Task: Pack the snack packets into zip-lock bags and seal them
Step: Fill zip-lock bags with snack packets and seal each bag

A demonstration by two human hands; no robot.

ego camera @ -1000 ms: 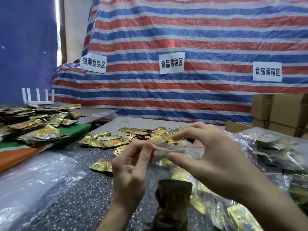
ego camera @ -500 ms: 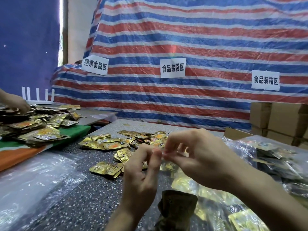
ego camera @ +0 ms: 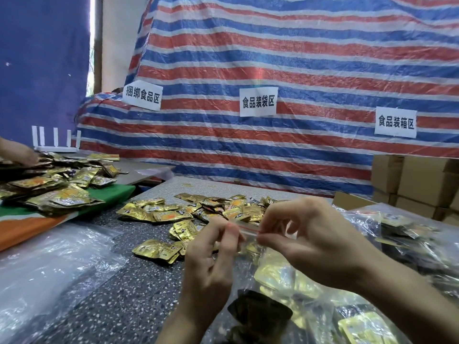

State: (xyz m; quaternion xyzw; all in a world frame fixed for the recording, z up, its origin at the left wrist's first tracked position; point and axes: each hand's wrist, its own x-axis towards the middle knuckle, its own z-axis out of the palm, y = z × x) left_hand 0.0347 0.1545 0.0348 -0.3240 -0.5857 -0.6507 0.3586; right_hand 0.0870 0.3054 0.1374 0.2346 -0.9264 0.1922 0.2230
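I hold a clear zip-lock bag (ego camera: 275,274) with gold snack packets inside, above the speckled table (ego camera: 119,294). Its red zip strip (ego camera: 248,229) runs between my hands. My left hand (ego camera: 211,259) pinches the strip's left end between thumb and fingertips. My right hand (ego camera: 315,242) pinches the strip's right part, with its other fingers curled above. Loose gold snack packets (ego camera: 183,214) lie scattered on the table beyond my hands. A dark packet (ego camera: 258,316) sits near the bottom, below the bag.
Filled clear bags (ego camera: 409,234) pile up at the right. Clear plastic sheeting (ego camera: 49,264) covers the table's left. A side table with a green cloth (ego camera: 116,192) carries a heap of packets, where another person's hand (ego camera: 17,152) reaches. Cardboard boxes (ego camera: 417,182) stand at the back right.
My hands moved closer together along the zip strip, then the right hand slid a little rightward. Another person's hand appeared over the left heap of packets.
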